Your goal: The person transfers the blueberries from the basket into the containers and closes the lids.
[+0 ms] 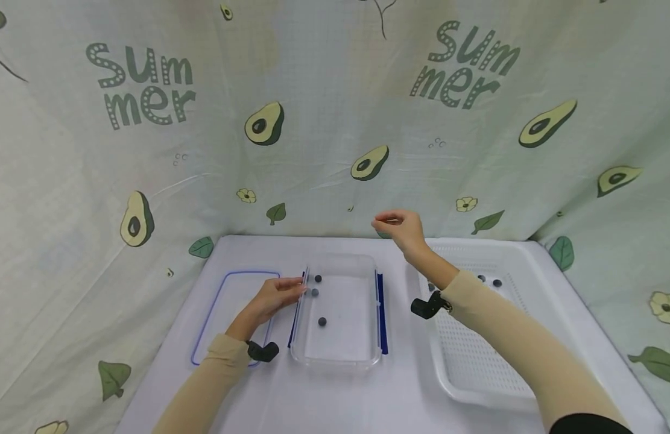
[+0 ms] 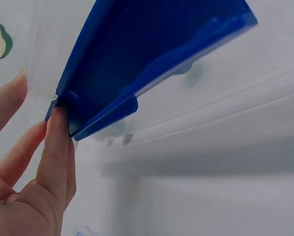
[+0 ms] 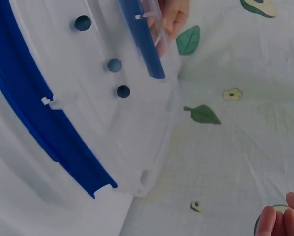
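Observation:
A clear plastic box (image 1: 345, 363) with blue side latches (image 1: 383, 313) stands mid-table, with a few small dark balls (image 1: 322, 322) on its bottom. Beside its left wall is my left hand (image 1: 266, 301). The fairly straight fingers (image 2: 56, 152) touch the end of the hanging blue latch flap (image 2: 137, 49), while the thumb stands apart. My right hand (image 1: 402, 232) is raised beyond the box's right rear corner, left of the white basket (image 1: 448, 386). Its fingertips (image 3: 267, 219) come together near the thumb; whether something small sits between them is hidden.
Left of the box lies a clear lid with a blue rim (image 1: 208, 319), partly behind my left forearm. The perforated basket on the right holds a few dark balls (image 1: 497, 283). A printed curtain (image 1: 313, 72) hangs behind the white table (image 1: 400, 398).

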A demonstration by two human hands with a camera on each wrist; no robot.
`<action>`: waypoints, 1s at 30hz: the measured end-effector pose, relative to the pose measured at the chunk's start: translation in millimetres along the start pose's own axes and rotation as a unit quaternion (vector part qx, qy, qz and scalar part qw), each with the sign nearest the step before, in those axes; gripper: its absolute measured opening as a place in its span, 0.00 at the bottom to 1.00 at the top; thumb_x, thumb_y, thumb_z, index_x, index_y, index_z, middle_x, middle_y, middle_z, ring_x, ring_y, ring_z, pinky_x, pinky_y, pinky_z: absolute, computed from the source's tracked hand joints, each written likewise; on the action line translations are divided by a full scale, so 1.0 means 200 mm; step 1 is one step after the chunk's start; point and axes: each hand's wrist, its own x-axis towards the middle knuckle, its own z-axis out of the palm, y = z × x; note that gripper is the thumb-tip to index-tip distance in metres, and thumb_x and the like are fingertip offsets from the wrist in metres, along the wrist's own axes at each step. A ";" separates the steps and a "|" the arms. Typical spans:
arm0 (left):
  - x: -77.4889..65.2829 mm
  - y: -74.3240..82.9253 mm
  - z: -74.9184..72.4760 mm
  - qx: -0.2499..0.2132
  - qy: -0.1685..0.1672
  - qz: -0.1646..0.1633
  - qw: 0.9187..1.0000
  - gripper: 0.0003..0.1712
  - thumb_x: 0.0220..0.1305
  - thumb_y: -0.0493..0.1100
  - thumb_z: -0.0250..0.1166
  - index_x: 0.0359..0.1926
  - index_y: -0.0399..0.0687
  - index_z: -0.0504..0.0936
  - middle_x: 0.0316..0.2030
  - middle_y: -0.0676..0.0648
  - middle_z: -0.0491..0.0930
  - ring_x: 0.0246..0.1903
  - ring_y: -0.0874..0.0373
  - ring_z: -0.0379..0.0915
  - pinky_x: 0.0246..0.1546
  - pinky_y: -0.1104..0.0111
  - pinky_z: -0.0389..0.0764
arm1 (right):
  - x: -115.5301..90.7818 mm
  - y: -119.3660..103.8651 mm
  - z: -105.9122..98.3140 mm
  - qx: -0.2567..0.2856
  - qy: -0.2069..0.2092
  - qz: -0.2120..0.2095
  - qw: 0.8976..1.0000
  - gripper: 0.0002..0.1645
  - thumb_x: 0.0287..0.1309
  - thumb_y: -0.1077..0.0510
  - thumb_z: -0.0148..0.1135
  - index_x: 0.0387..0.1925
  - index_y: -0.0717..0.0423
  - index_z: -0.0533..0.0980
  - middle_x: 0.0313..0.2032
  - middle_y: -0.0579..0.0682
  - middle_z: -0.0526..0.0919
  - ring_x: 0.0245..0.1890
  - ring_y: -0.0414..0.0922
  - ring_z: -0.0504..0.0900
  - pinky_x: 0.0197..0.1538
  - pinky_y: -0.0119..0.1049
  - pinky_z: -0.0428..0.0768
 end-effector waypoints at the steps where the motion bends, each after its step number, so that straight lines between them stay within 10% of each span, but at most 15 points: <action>1: 0.00 0.00 0.00 -0.003 0.000 -0.001 1.000 0.30 0.63 0.42 0.71 0.63 0.34 0.75 0.58 0.38 0.78 0.54 0.51 0.79 0.55 0.66 0.80 | 0.00 0.01 -0.03 -0.003 0.006 0.001 1.000 0.18 0.60 0.61 0.71 0.48 0.69 0.81 0.46 0.58 0.84 0.40 0.40 0.83 0.51 0.33 0.81; 10: -0.01 0.00 0.00 -0.012 -0.002 0.003 1.000 0.30 0.64 0.41 0.70 0.64 0.32 0.74 0.58 0.38 0.79 0.51 0.57 0.80 0.54 0.67 0.81 | -0.02 0.11 -0.23 -0.009 0.034 0.003 0.999 0.20 0.60 0.59 0.71 0.48 0.71 0.80 0.43 0.54 0.84 0.36 0.36 0.84 0.56 0.40 0.82; 30: 0.00 0.00 0.00 0.002 0.002 -0.003 1.000 0.32 0.63 0.43 0.71 0.65 0.34 0.74 0.58 0.38 0.79 0.51 0.57 0.80 0.54 0.67 0.80 | -0.20 0.46 -0.47 -0.081 0.070 0.039 0.993 0.18 0.60 0.63 0.69 0.47 0.74 0.80 0.45 0.66 0.83 0.32 0.29 0.81 0.40 0.23 0.82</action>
